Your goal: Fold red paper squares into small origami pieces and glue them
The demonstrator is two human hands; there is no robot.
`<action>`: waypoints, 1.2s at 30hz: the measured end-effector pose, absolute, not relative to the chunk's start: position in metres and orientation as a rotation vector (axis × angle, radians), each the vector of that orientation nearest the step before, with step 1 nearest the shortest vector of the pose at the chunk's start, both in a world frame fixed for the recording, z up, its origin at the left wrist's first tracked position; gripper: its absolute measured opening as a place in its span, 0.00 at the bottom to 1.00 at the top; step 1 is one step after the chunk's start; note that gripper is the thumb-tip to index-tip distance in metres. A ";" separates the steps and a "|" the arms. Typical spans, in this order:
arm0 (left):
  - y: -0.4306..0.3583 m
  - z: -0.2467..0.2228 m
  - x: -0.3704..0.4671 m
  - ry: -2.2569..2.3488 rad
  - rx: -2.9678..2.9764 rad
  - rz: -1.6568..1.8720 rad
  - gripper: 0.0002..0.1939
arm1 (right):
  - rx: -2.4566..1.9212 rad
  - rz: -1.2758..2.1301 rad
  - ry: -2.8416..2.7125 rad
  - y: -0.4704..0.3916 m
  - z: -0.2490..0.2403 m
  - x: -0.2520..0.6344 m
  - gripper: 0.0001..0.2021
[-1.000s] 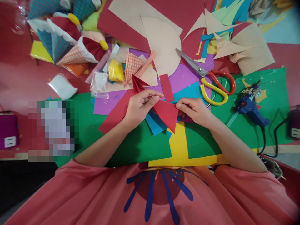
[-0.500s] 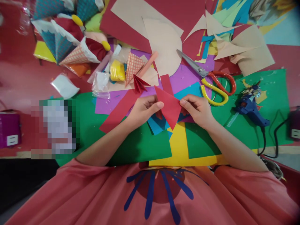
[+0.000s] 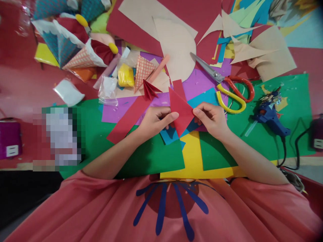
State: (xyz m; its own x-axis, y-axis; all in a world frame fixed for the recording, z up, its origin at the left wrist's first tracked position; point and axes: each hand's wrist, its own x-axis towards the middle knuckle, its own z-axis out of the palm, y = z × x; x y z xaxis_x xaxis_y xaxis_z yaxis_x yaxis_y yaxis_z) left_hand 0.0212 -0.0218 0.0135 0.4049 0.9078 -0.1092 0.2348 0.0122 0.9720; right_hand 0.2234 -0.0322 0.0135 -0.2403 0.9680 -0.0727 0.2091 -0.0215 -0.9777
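Note:
A folded triangle of red paper (image 3: 181, 112) is held up between my two hands at the middle of the view. My left hand (image 3: 158, 119) pinches its left edge, thumb on top. At the right corner of the triangle, my right hand (image 3: 210, 117) grips the paper between thumb and fingers. Just up and left lies a small pleated red paper piece (image 3: 150, 90). Beneath the hands are a red strip (image 3: 128, 119) and blue paper (image 3: 170, 134). Large scissors (image 3: 223, 80) with red and yellow handles rest to the upper right.
A blue glue gun (image 3: 271, 117) with a cable lies at the right on green paper (image 3: 252, 148). Fabric cones (image 3: 60, 43) are heaped at the upper left. Beige paper scraps (image 3: 270, 53) lie at the upper right. A blurred-out object (image 3: 63, 134) sits at the left.
The red triangle has turned slightly between my fingers, its lower tip shifting left. My left hand has moved a little to the right along it.

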 end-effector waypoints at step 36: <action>-0.020 0.011 0.023 1.080 1.318 0.595 0.22 | -1.287 1.379 -1.351 -0.026 0.009 0.225 0.21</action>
